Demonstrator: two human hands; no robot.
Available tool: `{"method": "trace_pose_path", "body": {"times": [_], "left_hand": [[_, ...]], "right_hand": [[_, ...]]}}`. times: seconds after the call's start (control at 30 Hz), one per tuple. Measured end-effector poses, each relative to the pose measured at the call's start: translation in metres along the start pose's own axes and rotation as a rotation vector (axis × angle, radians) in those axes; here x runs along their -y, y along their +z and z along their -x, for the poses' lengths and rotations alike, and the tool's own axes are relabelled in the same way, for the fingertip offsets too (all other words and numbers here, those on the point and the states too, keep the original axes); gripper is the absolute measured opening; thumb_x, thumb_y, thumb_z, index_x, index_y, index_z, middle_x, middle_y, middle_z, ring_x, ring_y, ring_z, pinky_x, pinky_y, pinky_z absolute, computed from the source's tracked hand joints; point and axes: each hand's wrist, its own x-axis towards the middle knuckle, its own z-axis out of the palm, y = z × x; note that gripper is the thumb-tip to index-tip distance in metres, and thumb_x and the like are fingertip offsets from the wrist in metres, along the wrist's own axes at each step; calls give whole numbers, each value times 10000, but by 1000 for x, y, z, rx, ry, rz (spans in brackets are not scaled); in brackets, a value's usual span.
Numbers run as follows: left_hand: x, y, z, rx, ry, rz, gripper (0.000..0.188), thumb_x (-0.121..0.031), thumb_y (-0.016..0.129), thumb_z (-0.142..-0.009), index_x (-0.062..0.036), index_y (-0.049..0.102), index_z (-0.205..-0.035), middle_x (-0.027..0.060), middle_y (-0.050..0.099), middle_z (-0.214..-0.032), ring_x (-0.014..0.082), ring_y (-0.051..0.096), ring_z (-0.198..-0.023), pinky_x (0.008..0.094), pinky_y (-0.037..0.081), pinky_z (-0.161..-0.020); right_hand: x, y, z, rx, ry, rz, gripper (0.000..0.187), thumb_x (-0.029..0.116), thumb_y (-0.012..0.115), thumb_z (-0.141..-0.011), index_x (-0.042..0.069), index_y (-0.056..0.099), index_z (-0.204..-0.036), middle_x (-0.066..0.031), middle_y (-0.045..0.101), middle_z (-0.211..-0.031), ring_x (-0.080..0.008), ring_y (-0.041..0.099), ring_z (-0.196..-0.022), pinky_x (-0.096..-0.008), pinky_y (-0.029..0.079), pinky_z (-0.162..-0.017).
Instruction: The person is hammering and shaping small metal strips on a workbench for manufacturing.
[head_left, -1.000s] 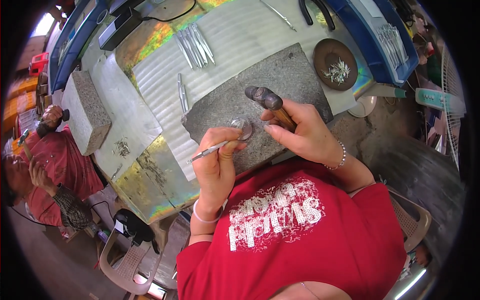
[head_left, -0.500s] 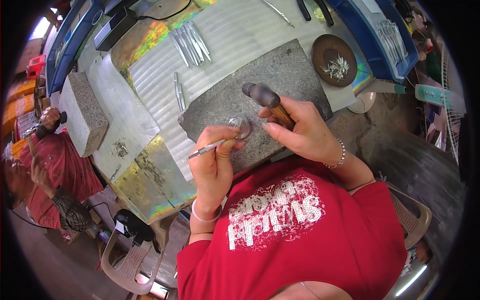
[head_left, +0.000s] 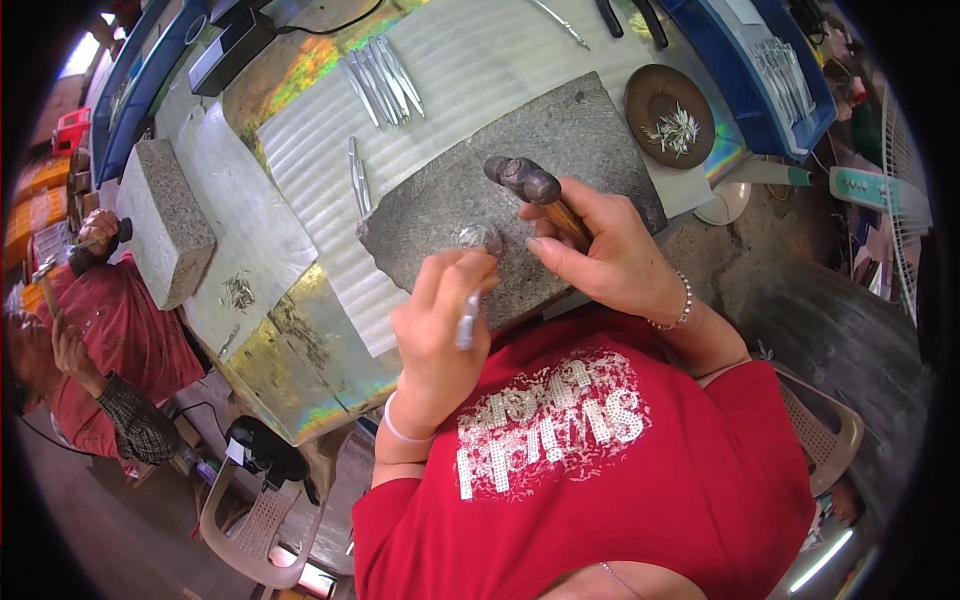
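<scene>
My right hand (head_left: 618, 250) is closed round the wooden handle of a ball-peen hammer (head_left: 524, 180). Its dark metal head is over the grey stone slab (head_left: 430, 205). In my left hand (head_left: 440, 312), at the slab's near edge, is a slim silver metal tool (head_left: 467, 322). Only its back end shows, blurred by movement; the fingers hide its front. Just beyond those fingertips, a small round shiny disc (head_left: 478, 238) lies on the stone. Whether the tool touches it I cannot tell.
Several slim silver tools (head_left: 382, 82) lie on white foam sheeting. A brown dish (head_left: 640, 95) of small metal pieces stands right of the slab, near a blue bin (head_left: 800, 140). At left, a co-worker in red (head_left: 130, 340) sits by another stone block (head_left: 165, 225).
My left hand has turned, swinging the slim tool's back end from pointing left to pointing toward me. The hammer head has tipped slightly and shifted a little to the right.
</scene>
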Motion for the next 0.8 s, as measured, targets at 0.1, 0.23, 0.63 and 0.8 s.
{"method": "trace_pose_path", "body": {"times": [0.1,0.23,0.63,0.8], "left_hand": [[-2,-2,-3,18,3,9,244,117,578,-727,-10,574,-935,143,602,-866,311,628,-748,344,504,-620],[10,-6,-8,87,-54,162,272,132,579,-721,-8,582,-954,152,611,-879,312,630,-762,341,501,-641],[8,1,0,45,108,8,361,-40,644,-679,-43,598,-1037,142,595,-934,322,606,-694,397,494,-588],[7,-14,1,208,24,112,479,-266,645,-787,17,495,-1144,185,551,-981,311,601,-750,371,477,-611]], "right_hand": [[-10,4,0,-149,-166,-80,309,89,602,-823,15,481,-1098,-63,532,-743,-124,505,-582,-282,425,-540],[-3,0,3,-21,47,-474,325,99,544,-904,46,430,-1204,-5,529,-856,-53,464,-629,-230,399,-553],[63,-1,2,18,-611,54,231,109,731,-739,43,600,-919,-67,608,-749,-193,584,-596,-288,459,-507],[77,1,-8,147,-732,240,247,58,717,-687,40,592,-900,-83,589,-727,-242,600,-600,-293,450,-493]]}}
